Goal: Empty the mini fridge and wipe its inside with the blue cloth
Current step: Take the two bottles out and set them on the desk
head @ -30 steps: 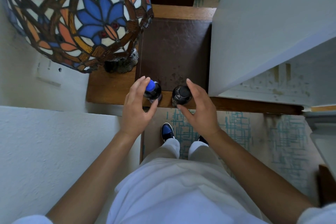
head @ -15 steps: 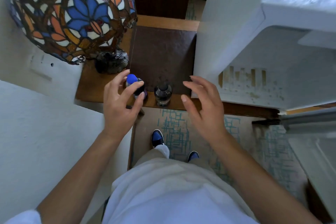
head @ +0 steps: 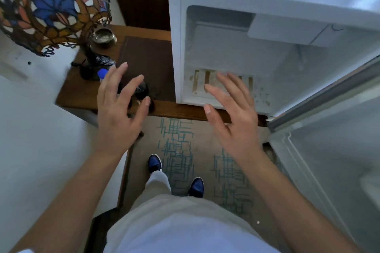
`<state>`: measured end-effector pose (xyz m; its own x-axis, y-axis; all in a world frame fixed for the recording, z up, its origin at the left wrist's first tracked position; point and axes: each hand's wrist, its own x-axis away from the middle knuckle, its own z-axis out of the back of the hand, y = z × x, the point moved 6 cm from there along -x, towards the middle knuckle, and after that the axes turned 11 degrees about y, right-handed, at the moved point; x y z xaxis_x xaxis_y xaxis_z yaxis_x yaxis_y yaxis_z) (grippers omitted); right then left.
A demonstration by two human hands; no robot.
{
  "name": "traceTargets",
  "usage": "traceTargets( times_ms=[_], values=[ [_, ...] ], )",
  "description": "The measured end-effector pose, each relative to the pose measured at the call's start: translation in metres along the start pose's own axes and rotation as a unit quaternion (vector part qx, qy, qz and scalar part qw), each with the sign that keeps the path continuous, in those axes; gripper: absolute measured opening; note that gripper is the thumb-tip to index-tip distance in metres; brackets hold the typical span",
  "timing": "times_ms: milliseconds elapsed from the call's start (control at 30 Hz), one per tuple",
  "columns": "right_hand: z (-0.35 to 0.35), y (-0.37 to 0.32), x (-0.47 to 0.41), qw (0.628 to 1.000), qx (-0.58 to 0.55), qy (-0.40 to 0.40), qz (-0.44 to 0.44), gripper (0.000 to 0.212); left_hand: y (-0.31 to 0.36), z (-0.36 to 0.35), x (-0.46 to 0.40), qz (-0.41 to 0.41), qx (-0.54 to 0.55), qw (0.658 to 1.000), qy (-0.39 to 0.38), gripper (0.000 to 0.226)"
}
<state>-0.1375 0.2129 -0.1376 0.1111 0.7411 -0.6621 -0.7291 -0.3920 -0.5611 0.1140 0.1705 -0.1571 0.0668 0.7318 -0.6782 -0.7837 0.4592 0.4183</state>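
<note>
Plainly, the mini fridge fills the upper right of the head view, a white box standing on the wooden table with its door swung wide toward the lower right; the cavity inside is pale and bare-walled, with a row of brownish slots and speckled stains low on its floor near the front lip, and a boxy white housing up under its roof; the blue cloth does not appear anywhere in view. Left of the fridge a stained-glass lamp with blue flower panels stands on the same table, a small metal bowl just beside its stem; a dark inset pad covers the table top between lamp and fridge. Both forearms reach forward from the bottom corners; the left hand hangs over the table's front edge with fingers spread and straight, gripping nothing; the right hand hovers in front of the fridge's lower lip, likewise splayed and holding nothing, fingertips pointing toward the stained slots. Under the left hand stand two bottles near the table's front edge: a blue-capped bottle partly hidden behind the fingers, and a dark-capped bottle showing between forefinger and thumb; whether the fingers touch either cannot be told.
</note>
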Motion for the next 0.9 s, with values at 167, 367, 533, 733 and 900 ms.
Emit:
traceTargets(
  times_ms=[167,367,533,733,900],
  values=[
    [0.038,-0.006,0.015,0.999,0.004,0.039,-0.004,0.042,0.037,0.011,0.002,-0.019,0.002,1.0,0.009,0.046],
    [0.068,-0.035,0.036,0.996,0.016,0.084,0.022,0.035,0.061,0.038,0.006,-0.044,0.006,0.999,0.028,0.05],
    [0.073,-0.074,0.067,0.992,0.055,0.114,0.013,0.036,0.07,0.069,0.02,-0.076,0.035,0.996,0.022,0.05],
    [0.094,-0.125,0.112,0.984,0.105,0.141,-0.007,0.043,0.076,0.111,0.048,-0.103,0.06,0.993,0.017,0.049],
    [0.136,-0.149,0.16,0.971,0.177,0.155,-0.045,0.047,0.099,0.128,0.071,-0.113,0.099,0.988,-0.026,0.052]
  ],
)
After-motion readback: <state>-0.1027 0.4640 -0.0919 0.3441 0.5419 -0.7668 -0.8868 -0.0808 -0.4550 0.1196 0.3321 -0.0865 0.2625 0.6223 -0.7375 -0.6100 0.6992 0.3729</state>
